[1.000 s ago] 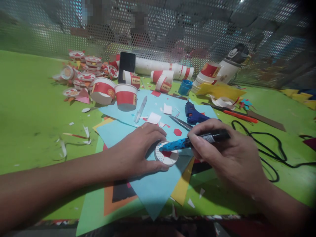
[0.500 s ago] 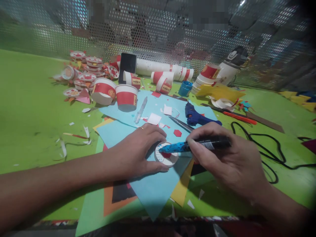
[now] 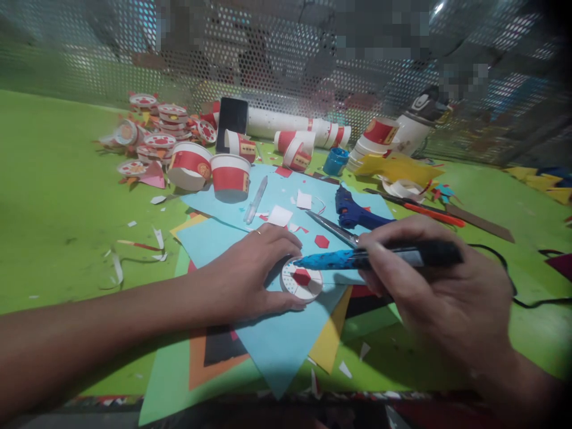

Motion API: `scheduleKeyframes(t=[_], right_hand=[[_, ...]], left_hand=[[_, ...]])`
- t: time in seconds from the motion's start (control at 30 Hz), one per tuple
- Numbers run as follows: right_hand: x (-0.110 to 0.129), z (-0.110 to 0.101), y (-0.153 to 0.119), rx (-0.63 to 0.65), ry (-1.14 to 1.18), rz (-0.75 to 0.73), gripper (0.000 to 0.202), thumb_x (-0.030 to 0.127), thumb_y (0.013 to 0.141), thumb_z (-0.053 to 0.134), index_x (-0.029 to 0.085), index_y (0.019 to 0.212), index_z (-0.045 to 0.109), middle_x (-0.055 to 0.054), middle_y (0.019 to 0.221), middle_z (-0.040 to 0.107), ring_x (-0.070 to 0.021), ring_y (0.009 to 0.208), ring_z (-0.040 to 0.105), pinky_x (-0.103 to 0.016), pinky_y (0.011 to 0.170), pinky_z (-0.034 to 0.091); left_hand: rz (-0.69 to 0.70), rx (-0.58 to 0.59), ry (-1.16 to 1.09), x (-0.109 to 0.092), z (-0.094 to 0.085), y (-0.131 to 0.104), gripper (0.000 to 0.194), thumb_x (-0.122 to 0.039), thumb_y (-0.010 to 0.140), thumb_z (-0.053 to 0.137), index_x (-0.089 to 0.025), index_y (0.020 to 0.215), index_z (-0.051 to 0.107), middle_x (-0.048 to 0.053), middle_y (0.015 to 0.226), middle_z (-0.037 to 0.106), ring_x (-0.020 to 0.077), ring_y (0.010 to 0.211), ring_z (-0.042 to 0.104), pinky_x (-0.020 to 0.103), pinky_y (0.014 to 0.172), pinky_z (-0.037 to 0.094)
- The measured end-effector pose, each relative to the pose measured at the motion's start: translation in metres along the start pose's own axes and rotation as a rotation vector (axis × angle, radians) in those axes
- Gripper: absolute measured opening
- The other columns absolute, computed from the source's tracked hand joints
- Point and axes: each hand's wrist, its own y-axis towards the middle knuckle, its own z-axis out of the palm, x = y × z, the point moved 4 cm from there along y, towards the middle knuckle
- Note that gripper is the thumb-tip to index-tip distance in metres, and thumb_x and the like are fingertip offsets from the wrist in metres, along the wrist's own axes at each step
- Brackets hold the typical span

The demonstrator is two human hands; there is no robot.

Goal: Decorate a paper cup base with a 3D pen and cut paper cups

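My left hand lies on the blue paper, thumb and fingers curved round the rim of a small round white paper disc. A red hexagon sits at the disc's middle, with dividing lines running outward and blue dots on the left sections. In my right hand is a black marker whose front is smeared with blue paint. Its tip points left, over the disc's upper edge; whether it touches cannot be told. Just above the disc are a loose red hexagon and a grey pen-like tool.
Coloured paper sheets lie under my hands on the green table. Beyond stand paper cups, an open blue paint jar, a blue glue gun and orange-handled scissors. Decorated discs are piled left, before a perforated screen.
My right hand and the marker have shifted to the right, uncovering the red hexagon on the disc. My left hand and the disc stay nearly where they were.
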Motion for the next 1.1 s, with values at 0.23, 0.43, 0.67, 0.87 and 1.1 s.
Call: scheduleKeyframes(t=[0.23, 0.43, 0.67, 0.87, 1.1], right_hand=[[-0.001, 0.001, 0.001, -0.034, -0.016, 0.022, 0.011, 0.021, 0.083, 0.063, 0.024, 0.073, 0.06, 0.006, 0.053, 0.053, -0.01, 0.044, 0.047, -0.024, 0.044, 0.04], [-0.002, 0.008, 0.001, 0.035, 0.038, -0.011, 0.009, 0.015, 0.081, 0.063, 0.022, 0.075, 0.06, 0.007, 0.057, 0.059, -0.0066, 0.046, 0.053, -0.016, 0.044, 0.043], [-0.003, 0.01, 0.002, 0.04, 0.048, -0.027, 0.007, 0.016, 0.081, 0.064, 0.021, 0.077, 0.061, 0.007, 0.057, 0.059, -0.0062, 0.044, 0.053, -0.016, 0.043, 0.043], [-0.004, 0.012, 0.002, 0.089, 0.077, 0.006, 0.005, 0.018, 0.081, 0.064, 0.02, 0.078, 0.061, 0.007, 0.059, 0.06, -0.0064, 0.045, 0.055, -0.015, 0.043, 0.044], [-0.003, 0.012, 0.001, 0.092, 0.071, -0.013, 0.006, 0.017, 0.081, 0.063, 0.021, 0.078, 0.061, 0.007, 0.058, 0.061, -0.0057, 0.044, 0.054, -0.014, 0.042, 0.044]], left_hand=[[0.004, -0.018, -0.004, 0.001, 0.0, -0.002, 0.046, -0.041, 0.077, 0.074, -0.016, 0.112, 0.056, 0.013, 0.118, 0.059, 0.0265, 0.117, 0.05, 0.043, 0.099, 0.044], [-0.006, -0.019, -0.001, 0.002, 0.001, -0.003, 0.045, -0.042, 0.077, 0.074, -0.016, 0.11, 0.057, 0.013, 0.118, 0.058, 0.027, 0.114, 0.051, 0.043, 0.097, 0.045], [-0.033, -0.006, 0.006, 0.002, 0.001, -0.003, 0.044, -0.04, 0.076, 0.075, -0.015, 0.108, 0.058, 0.012, 0.116, 0.059, 0.0276, 0.111, 0.05, 0.044, 0.095, 0.044], [-0.026, -0.009, 0.007, 0.002, 0.001, -0.002, 0.044, -0.04, 0.076, 0.075, -0.015, 0.108, 0.058, 0.012, 0.117, 0.059, 0.0274, 0.111, 0.05, 0.044, 0.096, 0.044], [-0.016, -0.019, 0.01, 0.002, 0.002, -0.003, 0.045, -0.041, 0.076, 0.075, -0.015, 0.109, 0.058, 0.012, 0.117, 0.058, 0.0278, 0.112, 0.051, 0.044, 0.096, 0.044]])
